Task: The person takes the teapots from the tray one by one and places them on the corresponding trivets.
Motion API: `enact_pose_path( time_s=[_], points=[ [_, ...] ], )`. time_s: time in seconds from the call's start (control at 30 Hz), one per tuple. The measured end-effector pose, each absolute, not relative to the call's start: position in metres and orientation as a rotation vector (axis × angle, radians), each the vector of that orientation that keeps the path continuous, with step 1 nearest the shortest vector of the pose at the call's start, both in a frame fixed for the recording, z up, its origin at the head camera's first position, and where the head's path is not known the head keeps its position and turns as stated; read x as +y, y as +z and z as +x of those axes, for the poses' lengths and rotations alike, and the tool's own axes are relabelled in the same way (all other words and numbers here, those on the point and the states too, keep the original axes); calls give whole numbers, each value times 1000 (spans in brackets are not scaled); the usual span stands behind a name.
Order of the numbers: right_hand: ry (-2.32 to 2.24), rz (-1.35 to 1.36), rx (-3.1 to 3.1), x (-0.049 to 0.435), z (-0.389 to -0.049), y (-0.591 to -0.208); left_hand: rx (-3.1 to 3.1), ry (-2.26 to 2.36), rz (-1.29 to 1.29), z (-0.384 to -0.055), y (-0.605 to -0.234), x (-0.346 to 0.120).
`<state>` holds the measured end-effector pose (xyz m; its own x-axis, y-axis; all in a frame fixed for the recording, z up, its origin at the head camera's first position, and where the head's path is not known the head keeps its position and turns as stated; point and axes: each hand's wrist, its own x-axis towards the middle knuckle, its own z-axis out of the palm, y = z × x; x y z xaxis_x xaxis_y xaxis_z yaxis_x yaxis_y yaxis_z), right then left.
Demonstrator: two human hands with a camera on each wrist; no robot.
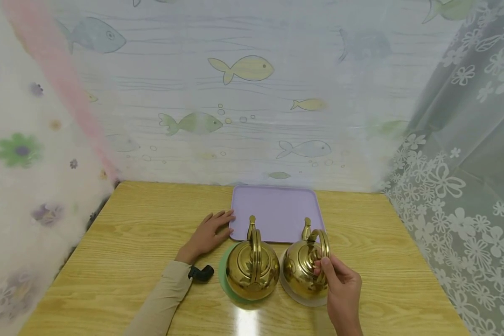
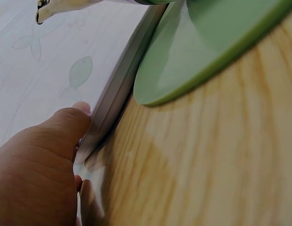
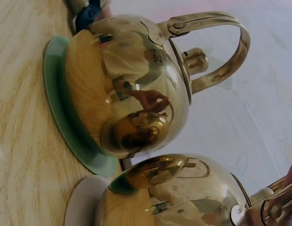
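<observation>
Two round, shiny gold kettles stand side by side with their spouts toward the tray. The left kettle sits on a green round plate, its arched handle upright. Beneath the right kettle is a pale round plate. My right hand grips this kettle's handle between thumb and fingers; in the right wrist view only a fingertip shows at the edge. At the left edge of a purple tray, my left hand rests with extended fingers touching the rim.
All of this stands on a wood-grain table. Behind it hangs a fish-patterned curtain, with a flowered cloth at the left and a lace curtain at the right. A black band is on the left wrist.
</observation>
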<state>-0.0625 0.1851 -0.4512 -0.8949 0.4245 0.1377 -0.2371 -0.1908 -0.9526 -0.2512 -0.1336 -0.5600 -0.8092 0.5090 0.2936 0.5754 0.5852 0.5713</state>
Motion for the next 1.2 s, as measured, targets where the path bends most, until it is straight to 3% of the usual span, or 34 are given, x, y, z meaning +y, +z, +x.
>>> enact_pose_path(
  time_s=[1.2],
  points=[
    [2165,-116,-1642,197,-54,-458,-2715,-1036,-923,-250,-558,-134]
  ],
)
